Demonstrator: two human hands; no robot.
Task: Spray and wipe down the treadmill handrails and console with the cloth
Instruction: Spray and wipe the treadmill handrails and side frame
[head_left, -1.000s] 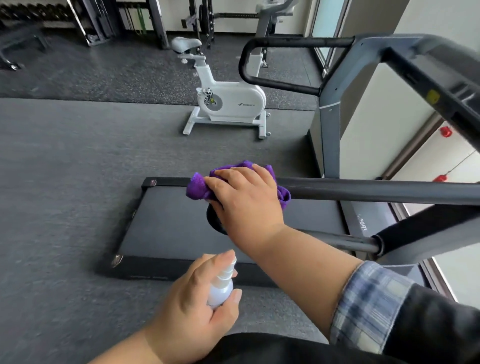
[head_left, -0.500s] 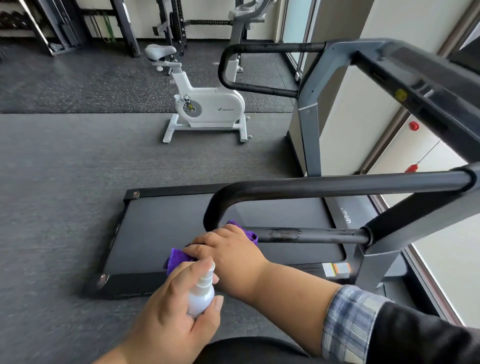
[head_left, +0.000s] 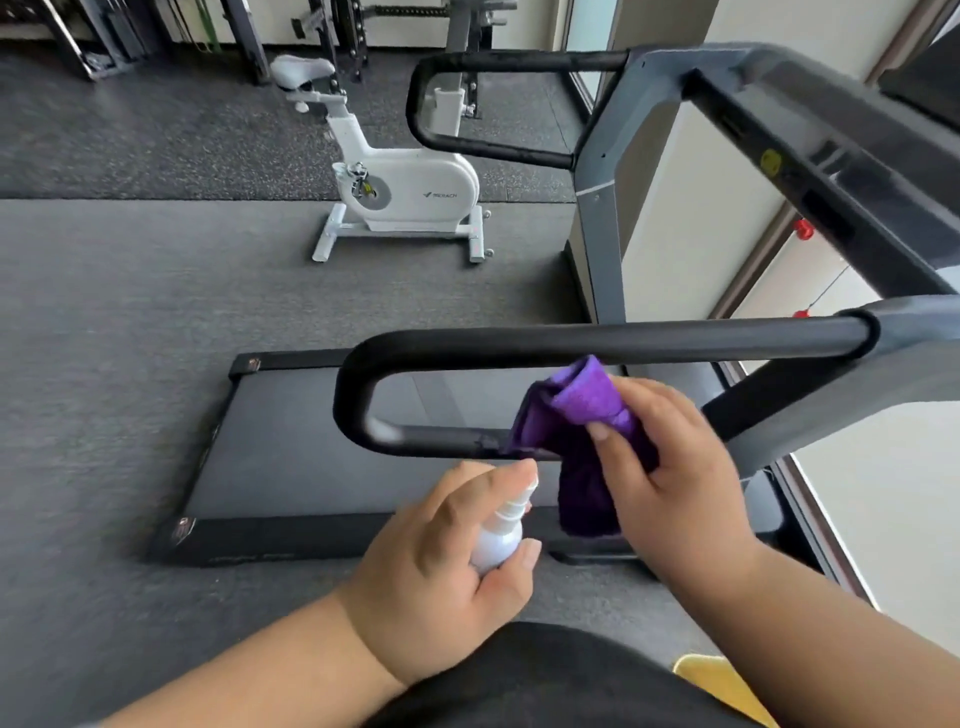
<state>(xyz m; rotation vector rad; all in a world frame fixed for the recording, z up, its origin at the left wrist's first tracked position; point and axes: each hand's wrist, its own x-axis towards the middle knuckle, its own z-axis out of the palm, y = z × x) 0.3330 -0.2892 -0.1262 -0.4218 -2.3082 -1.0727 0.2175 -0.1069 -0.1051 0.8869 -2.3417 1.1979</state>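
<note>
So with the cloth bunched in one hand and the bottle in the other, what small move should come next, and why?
Probably press the purple cloth onto the lower rail and slide it along. The right hand grips the cloth right beside that rail, while the left hand holds the spray bottle upright, one finger on its nozzle.

Purple cloth (head_left: 582, 415) draped over black looped handrail (head_left: 597, 340), small white spray bottle (head_left: 498, 540) upright below

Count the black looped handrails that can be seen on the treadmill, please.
2. The near handrail runs across the middle, just above the cloth. The far handrail is at the top, behind the white bike.
</note>
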